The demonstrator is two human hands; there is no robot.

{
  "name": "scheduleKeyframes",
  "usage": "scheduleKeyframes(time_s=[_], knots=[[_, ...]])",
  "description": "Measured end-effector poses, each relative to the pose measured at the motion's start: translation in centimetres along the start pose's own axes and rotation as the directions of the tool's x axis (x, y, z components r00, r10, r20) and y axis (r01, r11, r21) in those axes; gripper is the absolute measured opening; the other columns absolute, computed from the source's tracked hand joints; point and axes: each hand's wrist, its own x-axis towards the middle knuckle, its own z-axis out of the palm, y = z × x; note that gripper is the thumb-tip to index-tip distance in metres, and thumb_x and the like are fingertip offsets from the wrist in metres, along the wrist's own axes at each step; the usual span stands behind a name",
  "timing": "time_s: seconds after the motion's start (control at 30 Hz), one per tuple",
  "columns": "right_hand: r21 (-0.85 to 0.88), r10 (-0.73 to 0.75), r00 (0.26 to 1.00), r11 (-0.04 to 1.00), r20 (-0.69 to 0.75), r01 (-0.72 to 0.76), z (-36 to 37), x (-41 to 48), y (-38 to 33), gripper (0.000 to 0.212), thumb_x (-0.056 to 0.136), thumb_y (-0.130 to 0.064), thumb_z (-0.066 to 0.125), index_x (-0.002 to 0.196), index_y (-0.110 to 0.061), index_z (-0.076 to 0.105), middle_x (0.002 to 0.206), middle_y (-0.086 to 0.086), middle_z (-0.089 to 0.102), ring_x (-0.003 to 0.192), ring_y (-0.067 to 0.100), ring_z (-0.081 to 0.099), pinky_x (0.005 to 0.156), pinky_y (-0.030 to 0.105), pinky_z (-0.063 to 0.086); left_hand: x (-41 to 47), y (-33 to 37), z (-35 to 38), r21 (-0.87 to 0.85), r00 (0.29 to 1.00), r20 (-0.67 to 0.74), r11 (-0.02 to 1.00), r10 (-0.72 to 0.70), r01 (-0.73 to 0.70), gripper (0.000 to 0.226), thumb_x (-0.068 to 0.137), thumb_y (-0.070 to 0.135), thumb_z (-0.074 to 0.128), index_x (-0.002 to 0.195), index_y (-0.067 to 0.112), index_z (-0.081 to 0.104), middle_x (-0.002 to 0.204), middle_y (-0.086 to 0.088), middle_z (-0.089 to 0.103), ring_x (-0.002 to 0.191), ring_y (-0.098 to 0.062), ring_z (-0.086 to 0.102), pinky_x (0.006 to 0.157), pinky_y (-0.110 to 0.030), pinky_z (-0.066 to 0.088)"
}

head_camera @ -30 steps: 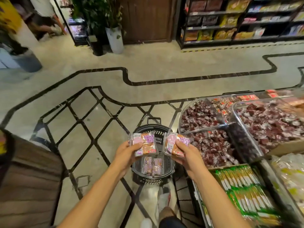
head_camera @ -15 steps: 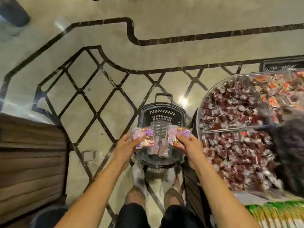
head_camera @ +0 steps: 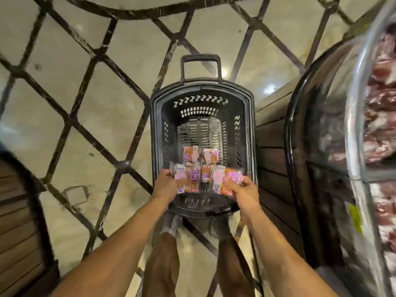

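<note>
A black plastic shopping basket stands on the floor in front of my feet, its handle pointing away. My left hand holds a pink-and-orange snack packet over the basket's near end. My right hand grips a second packet of the same kind beside it. Two like packets lie on the basket's bottom, and another shows between the held ones.
A curved clear bin of wrapped red sweets runs along the right, on a dark wood-slat stand. A wooden-slat unit sits at the left. The marble floor has black inlaid lines. My legs and shoes are below the basket.
My head has tilted down and nearer to the basket. Both hands have lowered their packets from above the basket to just inside its near rim.
</note>
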Motion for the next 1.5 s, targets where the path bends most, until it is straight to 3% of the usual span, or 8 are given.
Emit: scheduleKeyframes(time_s=[0.2,0.37,0.47,0.57,0.77,0.93,1.07,1.5], knots=[[-0.106,0.041,0.999,0.993,-0.022,-0.044,3.9,11.0,6.5,0.084,0.049,-0.064,0.096,0.111,-0.014,0.069,0.101,0.007,0.08,0.095,0.029,0.076,0.097,0.051,0.058,11.1,-5.2,4.0,0.159,0.999,-0.052,0.987,-0.004,0.012,0.023,0.092,0.002,0.074,0.093,0.018,0.058,0.095,-0.002,0.068,0.095,-0.023,0.066,0.085,-0.033,0.05],[-0.184,0.062,0.996,0.98,-0.067,-0.073,6.3,17.7,8.4,0.051,0.076,-0.022,0.094,0.111,0.001,0.066,0.091,0.013,0.075,0.079,0.024,0.068,0.08,0.043,0.06,19.3,-9.0,6.6,0.268,0.995,-0.101,0.963,0.021,0.007,0.027,0.093,0.01,0.072,0.116,0.009,0.056,0.102,-0.006,0.066,0.101,-0.028,0.064,0.084,-0.034,0.049],[-0.254,0.087,0.993,0.962,-0.075,-0.104,7.1,21.5,10.4,0.035,0.076,-0.02,0.094,0.089,-0.011,0.063,0.084,0.005,0.072,0.08,0.025,0.07,0.08,0.047,0.063,22.7,-10.6,8.0,0.306,0.989,-0.147,0.951,0.004,0.042,0.039,0.094,0.015,0.07,0.129,0.003,0.055,0.12,-0.018,0.067,0.113,-0.037,0.063,0.1,-0.044,0.051],[-0.333,0.125,0.991,0.933,-0.057,-0.137,7.5,23.8,12.5,0.048,0.072,-0.025,0.096,0.075,-0.019,0.049,0.083,0.008,0.07,0.082,0.028,0.07,0.083,0.059,0.06,24.3,-12.5,9.0,0.295,0.989,-0.145,0.953,-0.033,0.075,0.042,0.096,0.013,0.069,0.133,0.0,0.052,0.127,-0.023,0.065,0.118,-0.04,0.062,0.102,-0.043,0.047],[-0.353,0.153,0.988,0.923,-0.035,-0.156,7.9,27.7,16.9,0.069,0.049,-0.055,0.095,0.092,-0.014,0.06,0.092,0.008,0.077,0.084,0.038,0.077,0.077,0.06,0.062,24.8,-13.9,10.1,0.297,0.975,-0.213,0.948,-0.056,0.119,0.039,0.094,0.016,0.073,0.128,0.004,0.057,0.127,-0.02,0.064,0.12,-0.038,0.06,0.1,-0.039,0.045],[-0.58,0.053,0.996,0.81,-0.075,-0.087,8.8,25.1,13.9,0.051,0.082,-0.046,0.086,0.117,-0.014,0.068,0.108,0.002,0.074,0.097,0.024,0.071,0.089,0.033,0.055,24.1,-14.5,10.8,0.374,0.967,-0.253,0.925,0.027,0.072,0.039,0.097,0.014,0.07,0.134,0.006,0.058,0.134,-0.02,0.059,0.127,-0.038,0.054,0.105,-0.042,0.042],[-0.665,0.037,0.998,0.745,-0.054,-0.063,8.7,25.4,14.2,0.062,0.084,-0.055,0.08,0.128,-0.014,0.066,0.118,0.01,0.072,0.107,0.031,0.07,0.097,0.044,0.057,24.7,-15.1,10.2,0.408,0.981,-0.191,0.906,-0.039,0.115,0.067,0.097,0.022,0.073,0.153,0.008,0.04,0.141,-0.022,0.059,0.132,-0.042,0.054,0.106,-0.048,0.044],[-0.659,0.094,0.984,0.733,-0.151,-0.171,8.5,23.7,11.3,0.074,0.088,-0.044,0.082,0.14,-0.003,0.052,0.137,0.019,0.064,0.13,0.038,0.058,0.104,0.046,0.051,22.4,-12.8,8.4,0.408,0.988,-0.155,0.91,-0.017,0.08,0.06,0.089,0.024,0.079,0.139,0.005,0.051,0.131,-0.017,0.065,0.122,-0.038,0.062,0.101,-0.043,0.049]])
